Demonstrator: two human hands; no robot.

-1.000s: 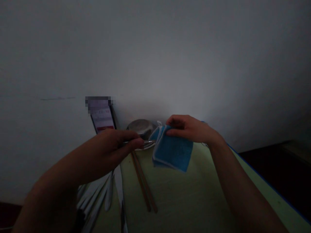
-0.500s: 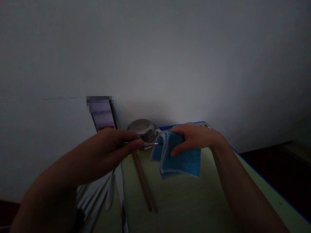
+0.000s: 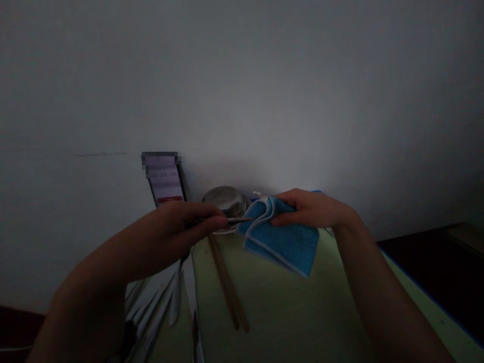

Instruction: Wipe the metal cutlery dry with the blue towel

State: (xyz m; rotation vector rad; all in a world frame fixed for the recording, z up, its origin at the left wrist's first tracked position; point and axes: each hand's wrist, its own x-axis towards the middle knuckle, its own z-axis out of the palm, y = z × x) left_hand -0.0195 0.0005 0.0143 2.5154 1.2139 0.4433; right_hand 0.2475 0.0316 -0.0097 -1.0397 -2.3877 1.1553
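Observation:
My left hand [image 3: 189,222] is closed in a pinch on the handle of a thin metal utensil [image 3: 238,220], held level above the table. The utensil's far end goes into a folded blue cloth [image 3: 283,242] with a white edge. My right hand [image 3: 310,209] is closed around that cloth, thumb underneath, pressing it around the hidden tip. What kind of utensil it is I cannot tell.
A metal bowl [image 3: 227,199] stands by the wall behind the hands. A phone [image 3: 166,181] leans on the wall at its left. A pair of wooden chopsticks [image 3: 227,282] lies on the pale green mat [image 3: 295,312]. Several metal utensils [image 3: 162,302] lie at the left.
My right hand shifted the blue cloth along the utensil, first right and down, then back up toward the tip. My left hand stayed almost still.

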